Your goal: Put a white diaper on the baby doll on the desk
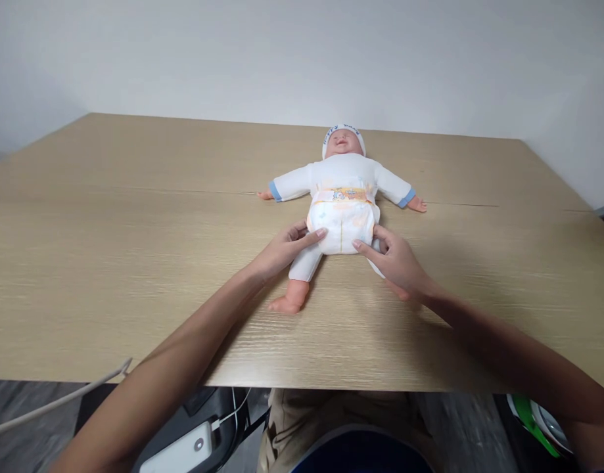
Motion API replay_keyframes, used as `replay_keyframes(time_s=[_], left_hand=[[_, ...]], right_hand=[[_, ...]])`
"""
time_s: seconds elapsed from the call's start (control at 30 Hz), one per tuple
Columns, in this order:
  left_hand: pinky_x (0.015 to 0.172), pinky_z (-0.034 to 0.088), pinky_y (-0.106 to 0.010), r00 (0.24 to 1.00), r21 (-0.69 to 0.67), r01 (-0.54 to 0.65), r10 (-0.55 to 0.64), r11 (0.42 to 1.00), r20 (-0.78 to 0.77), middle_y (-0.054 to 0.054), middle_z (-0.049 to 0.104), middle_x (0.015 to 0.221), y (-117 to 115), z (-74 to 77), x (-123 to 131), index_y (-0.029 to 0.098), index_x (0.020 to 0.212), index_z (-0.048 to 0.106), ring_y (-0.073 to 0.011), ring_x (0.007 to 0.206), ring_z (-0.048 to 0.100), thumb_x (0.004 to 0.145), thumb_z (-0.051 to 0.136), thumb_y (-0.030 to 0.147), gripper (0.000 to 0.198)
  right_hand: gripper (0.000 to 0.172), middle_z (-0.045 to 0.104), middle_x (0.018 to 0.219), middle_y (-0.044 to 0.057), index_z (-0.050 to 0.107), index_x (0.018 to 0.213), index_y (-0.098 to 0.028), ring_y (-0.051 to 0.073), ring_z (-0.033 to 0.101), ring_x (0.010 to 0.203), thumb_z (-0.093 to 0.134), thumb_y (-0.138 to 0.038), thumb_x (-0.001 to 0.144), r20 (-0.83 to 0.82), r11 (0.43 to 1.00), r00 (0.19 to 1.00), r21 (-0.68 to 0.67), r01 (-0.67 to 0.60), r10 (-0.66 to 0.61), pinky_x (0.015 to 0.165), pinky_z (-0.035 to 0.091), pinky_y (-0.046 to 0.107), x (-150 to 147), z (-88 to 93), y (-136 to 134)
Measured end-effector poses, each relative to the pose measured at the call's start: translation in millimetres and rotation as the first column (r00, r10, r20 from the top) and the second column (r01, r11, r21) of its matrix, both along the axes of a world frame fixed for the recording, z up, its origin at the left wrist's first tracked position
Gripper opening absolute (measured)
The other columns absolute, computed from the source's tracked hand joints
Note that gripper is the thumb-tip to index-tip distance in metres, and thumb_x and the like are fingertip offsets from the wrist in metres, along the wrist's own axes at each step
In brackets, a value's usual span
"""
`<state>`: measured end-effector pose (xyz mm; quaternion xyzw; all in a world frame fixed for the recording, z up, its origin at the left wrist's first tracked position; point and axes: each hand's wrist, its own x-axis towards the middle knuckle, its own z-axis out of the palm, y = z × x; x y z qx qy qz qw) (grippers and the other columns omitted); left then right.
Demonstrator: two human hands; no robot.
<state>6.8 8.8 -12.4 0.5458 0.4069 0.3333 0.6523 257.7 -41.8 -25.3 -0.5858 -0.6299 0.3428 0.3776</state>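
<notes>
A baby doll (344, 167) in white clothes with blue cuffs and a printed cap lies on its back on the table, head toward the wall. Around its hips sits a white diaper (342, 220) with a printed orange waistband. My left hand (292, 246) pinches the diaper's edge at the leg on the left side, thumb on the front. On the opposite side my right hand (391, 256) grips the other leg edge the same way, covering part of the doll's leg there. The fingers behind the diaper are partly hidden.
The wooden table (134, 282) reaches back to a pale wall (302, 59). Below its front edge lie a white device (178, 453) with a cable plugged in and a green-and-white object (535, 420). A pale cable (60, 410) crosses the lower left.
</notes>
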Motion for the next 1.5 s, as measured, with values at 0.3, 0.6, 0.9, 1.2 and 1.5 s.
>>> replay_keyframes(time_s=[0.3, 0.6, 0.9, 1.2, 1.5], left_hand=[[0.090, 0.062, -0.042, 0.990, 0.079, -0.117, 0.123, 0.990, -0.065, -0.010, 0.080, 0.110, -5.3, -2.6, 1.3, 0.020, 0.111, 0.074, -0.0300, 0.107, 0.075, 0.089, 0.086, 0.057, 0.045], [0.082, 0.053, -0.038, 0.927, 0.306, -0.235, 0.307, 0.923, -0.214, -0.008, 0.071, 0.115, -8.0, -8.1, 1.8, 0.022, 0.096, 0.074, -0.0247, 0.098, 0.064, 0.090, 0.082, 0.053, 0.033], [0.083, 0.051, -0.039, 0.858, 0.409, -0.183, 0.349, 0.894, -0.378, -0.008, 0.069, 0.114, 29.8, 4.1, -33.3, 0.026, 0.120, 0.068, -0.0257, 0.094, 0.062, 0.096, 0.075, 0.055, 0.039], [0.124, 0.029, -0.062, 0.633, 0.732, 0.021, 0.558, 0.681, -0.538, -0.021, 0.059, 0.141, 136.5, -13.1, -28.9, 0.022, 0.122, 0.059, -0.0494, 0.142, 0.043, 0.082, 0.082, 0.054, 0.056], [0.115, 0.036, -0.061, 0.426, 0.593, 0.255, 0.461, 0.764, -0.778, -0.020, 0.074, 0.098, 150.6, -12.3, 4.3, 0.015, 0.110, 0.064, -0.0456, 0.104, 0.069, 0.096, 0.059, 0.059, 0.047]], right_hand=[[0.032, 0.065, 0.072, -0.001, 0.068, 0.097, -0.027, 0.022, 0.057, 0.069, 0.067, -0.058, 0.102, 0.122, 0.991, 0.987, 0.092, 0.098, -0.109, 0.070, 0.050, 0.037, -4.6, 3.9, -5.2], [0.021, 0.068, 0.113, 0.011, 0.072, 0.099, -0.026, 0.034, 0.064, 0.113, 0.075, -0.046, 0.096, 0.224, 0.950, 0.967, 0.308, 0.045, -0.119, 0.104, 0.053, 0.054, 5.6, -3.7, -0.6], [0.041, 0.079, 0.111, 0.008, 0.072, 0.124, -0.027, 0.027, 0.070, 0.089, 0.072, -0.060, 0.099, 0.217, 0.980, 0.969, 0.187, 0.073, -0.113, 0.081, 0.057, 0.044, 69.3, 6.9, -5.8], [0.066, 0.072, 0.143, 0.026, 0.066, 0.139, -0.014, 0.046, 0.063, 0.133, 0.073, -0.058, 0.091, 0.532, 0.913, 0.810, 0.408, 0.011, -0.248, 0.117, 0.046, 0.062, 114.7, -9.1, 120.4], [0.039, 0.077, 0.125, 0.025, 0.067, 0.130, -0.015, 0.043, 0.073, 0.108, 0.060, -0.042, 0.102, 0.578, 0.967, 0.792, 0.248, 0.060, -0.198, 0.091, 0.056, 0.051, 54.3, -7.9, 133.5]])
